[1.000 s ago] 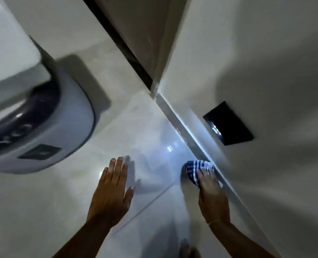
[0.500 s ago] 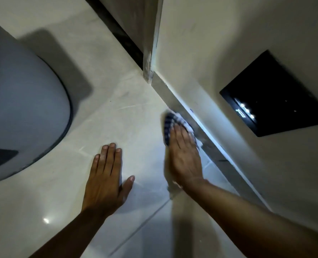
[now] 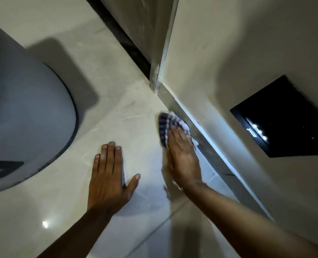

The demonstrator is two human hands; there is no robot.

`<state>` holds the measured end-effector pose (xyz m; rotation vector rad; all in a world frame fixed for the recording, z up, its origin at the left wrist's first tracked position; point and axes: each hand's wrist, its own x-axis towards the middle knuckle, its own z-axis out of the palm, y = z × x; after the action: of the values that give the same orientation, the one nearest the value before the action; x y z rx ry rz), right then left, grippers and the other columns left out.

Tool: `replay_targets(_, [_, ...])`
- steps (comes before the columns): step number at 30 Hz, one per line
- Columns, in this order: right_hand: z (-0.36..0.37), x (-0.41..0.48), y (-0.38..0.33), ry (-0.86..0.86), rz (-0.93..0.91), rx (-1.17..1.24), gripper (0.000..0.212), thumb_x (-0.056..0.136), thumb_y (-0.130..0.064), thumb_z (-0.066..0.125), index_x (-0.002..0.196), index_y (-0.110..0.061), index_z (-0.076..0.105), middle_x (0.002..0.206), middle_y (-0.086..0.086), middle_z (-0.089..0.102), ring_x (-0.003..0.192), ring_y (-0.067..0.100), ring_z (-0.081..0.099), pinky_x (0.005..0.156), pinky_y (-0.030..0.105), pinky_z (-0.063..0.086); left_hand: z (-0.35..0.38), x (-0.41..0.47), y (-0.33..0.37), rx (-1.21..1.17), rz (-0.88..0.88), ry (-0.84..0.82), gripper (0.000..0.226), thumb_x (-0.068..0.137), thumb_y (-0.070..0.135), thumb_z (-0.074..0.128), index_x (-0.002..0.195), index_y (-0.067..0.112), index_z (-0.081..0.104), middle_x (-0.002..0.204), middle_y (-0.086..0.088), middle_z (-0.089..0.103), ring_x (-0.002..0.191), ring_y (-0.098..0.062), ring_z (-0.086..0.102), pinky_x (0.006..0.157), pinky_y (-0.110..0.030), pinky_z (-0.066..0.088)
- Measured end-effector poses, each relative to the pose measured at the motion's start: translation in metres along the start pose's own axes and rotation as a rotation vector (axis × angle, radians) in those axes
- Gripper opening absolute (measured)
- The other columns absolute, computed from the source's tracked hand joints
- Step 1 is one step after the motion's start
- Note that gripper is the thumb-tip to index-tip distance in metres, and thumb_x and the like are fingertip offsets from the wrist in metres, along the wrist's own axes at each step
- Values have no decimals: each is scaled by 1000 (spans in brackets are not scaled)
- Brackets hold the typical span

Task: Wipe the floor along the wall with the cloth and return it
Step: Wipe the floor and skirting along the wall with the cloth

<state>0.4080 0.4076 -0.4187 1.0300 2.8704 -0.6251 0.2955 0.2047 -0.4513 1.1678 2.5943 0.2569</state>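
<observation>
Right hand [image 3: 182, 161] flat, pressing cloth [image 3: 164, 125] at skirting [image 3: 197, 131] — cloth blurred; left hand [image 3: 108, 179] splayed, empty.

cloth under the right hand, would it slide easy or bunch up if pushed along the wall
The cloth looks soft and crumpled, so it is probably floppy and light. On the glossy floor it should slide easily under the flat right hand, though loose edges may bunch.
</observation>
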Motion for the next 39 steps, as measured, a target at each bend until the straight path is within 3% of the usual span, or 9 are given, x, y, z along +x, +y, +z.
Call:
replay_targets(4, [-11,-94,39,-46,69,-73,57,97,-16,41,151,-11,25,161,5,26,150,22,20,124,34,11,-3,-1,-1,10,14,4,95,92,67,37,159,3,16,170,-18,15,159,-33,9,128,-51,16])
replay_targets(6, [-3,-63,30,-15,49,-71,58,97,-11,39,152,-11,22,161,8,26,150,23,19,124,37,13,-3,0,-1,9,9,8,95,92,68,37,160,4,17,170,-18,15,159,-33,10,128,-50,17])
replay_targets(11, [10,45,-22,0,-51,-62,59,99,-6,36,154,-13,15,165,4,13,153,18,8,125,31,0,0,1,-2,9,7,-3,97,91,71,36,160,6,14,171,-15,11,159,-31,7,129,-49,15])
replay_targets(16, [-6,-66,27,-27,8,-89,62,96,-14,40,154,-12,17,163,0,11,152,21,15,124,37,10,-8,14,-13,3,52,-8,104,88,77,34,161,6,11,171,-15,9,159,-30,4,129,-46,10])
replay_targets(19, [1,13,0,1,-112,-69,59,96,-8,42,152,-7,23,163,9,18,151,23,17,125,35,8,-7,23,-16,27,43,10,105,87,77,36,161,6,10,171,-16,9,159,-31,5,128,-49,14])
replay_targets(22, [8,71,-38,23,-92,-59,56,100,-11,40,153,-11,22,163,7,18,152,21,12,125,31,1,-2,23,-18,21,35,31,106,87,78,36,161,8,6,172,-14,7,160,-29,2,129,-48,11])
replay_targets(27, [-13,-34,8,-49,-33,-70,63,93,-7,42,153,-9,21,162,4,10,152,23,14,124,36,9,-7,21,-18,3,43,12,105,88,77,37,161,8,5,172,-14,5,160,-29,1,128,-50,14])
replay_targets(34, [4,146,-74,-19,-131,-35,67,92,-3,49,152,-9,21,163,10,20,151,25,13,124,33,7,0,25,-18,53,27,15,104,88,78,34,161,8,11,172,-14,6,160,-30,1,129,-46,4])
replay_targets(39, [11,131,-72,24,-111,-47,63,93,-1,43,152,-9,21,163,9,21,152,24,13,124,34,6,-3,23,-14,72,21,14,105,88,78,31,160,5,12,171,-17,8,159,-32,3,129,-49,7])
